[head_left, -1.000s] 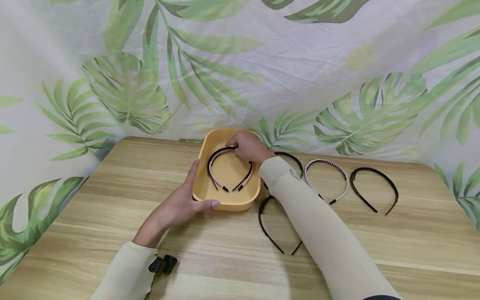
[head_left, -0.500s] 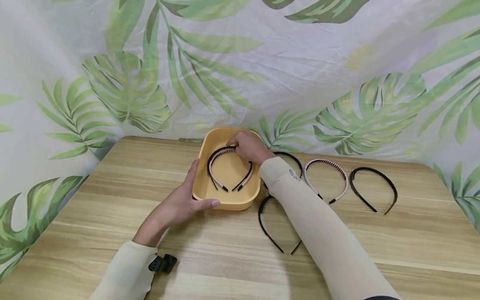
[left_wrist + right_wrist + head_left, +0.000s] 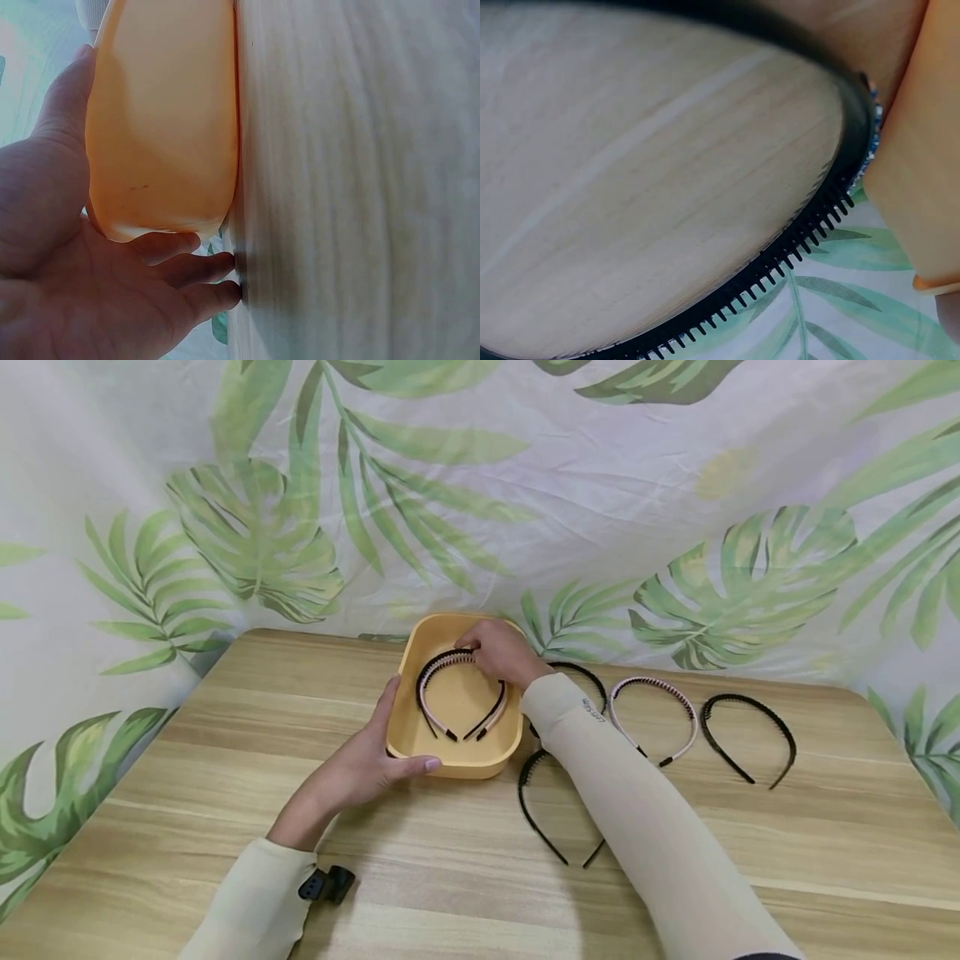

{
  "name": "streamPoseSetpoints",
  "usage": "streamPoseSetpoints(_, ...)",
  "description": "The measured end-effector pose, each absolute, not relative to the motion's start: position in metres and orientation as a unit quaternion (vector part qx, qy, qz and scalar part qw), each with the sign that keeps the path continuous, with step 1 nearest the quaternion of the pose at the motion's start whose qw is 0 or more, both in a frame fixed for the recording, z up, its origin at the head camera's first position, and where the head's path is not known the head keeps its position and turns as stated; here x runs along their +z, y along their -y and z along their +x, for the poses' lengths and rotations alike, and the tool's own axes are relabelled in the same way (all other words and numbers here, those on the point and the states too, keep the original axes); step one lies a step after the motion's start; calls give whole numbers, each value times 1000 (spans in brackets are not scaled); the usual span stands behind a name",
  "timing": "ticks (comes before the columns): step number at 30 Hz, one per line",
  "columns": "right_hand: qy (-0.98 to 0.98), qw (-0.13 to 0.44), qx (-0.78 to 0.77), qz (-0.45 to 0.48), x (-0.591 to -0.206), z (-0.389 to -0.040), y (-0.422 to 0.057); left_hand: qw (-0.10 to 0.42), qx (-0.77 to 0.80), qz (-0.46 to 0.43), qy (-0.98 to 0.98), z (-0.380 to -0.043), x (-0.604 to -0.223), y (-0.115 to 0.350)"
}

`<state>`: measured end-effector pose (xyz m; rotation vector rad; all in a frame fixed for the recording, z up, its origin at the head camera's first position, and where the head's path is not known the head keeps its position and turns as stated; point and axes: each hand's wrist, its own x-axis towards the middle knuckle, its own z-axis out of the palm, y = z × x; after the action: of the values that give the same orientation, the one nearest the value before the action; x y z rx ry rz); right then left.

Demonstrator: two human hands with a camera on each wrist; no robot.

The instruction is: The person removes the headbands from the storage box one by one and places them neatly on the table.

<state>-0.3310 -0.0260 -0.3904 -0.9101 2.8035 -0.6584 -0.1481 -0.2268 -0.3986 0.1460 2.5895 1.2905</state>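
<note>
A yellow plastic box (image 3: 468, 771) stands on the wooden table, and my left hand (image 3: 363, 756) holds its near left corner. In the left wrist view the thumb (image 3: 67, 101) lies along the rim and the fingers reach round the orange-looking wall (image 3: 172, 135). Inside the box lie a black headband (image 3: 418, 693) and a pink one (image 3: 432, 712), one nested against the other, open ends toward me. My right hand (image 3: 502, 652) reaches over the far right rim and pinches the headbands at the top of their arch. Its fingertips are partly hidden.
Right of the box lie a black headband (image 3: 592, 677) partly under the wrist, a pink one (image 3: 691, 714), another black one (image 3: 789, 735), and a black one (image 3: 534, 827) nearer me, partly under the forearm. A leaf-patterned cloth (image 3: 450, 485) hangs behind the table.
</note>
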Motion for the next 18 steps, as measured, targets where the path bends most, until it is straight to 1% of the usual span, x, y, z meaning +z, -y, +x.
streamPoseSetpoints(7,-915,55,-261,-303,-391,-333,23,125,435,50,-891,-148,-396,226)
streamPoseSetpoints(18,-905,64,-298,-297,-388,-332,24,126,439,47,-889,-147,-395,227)
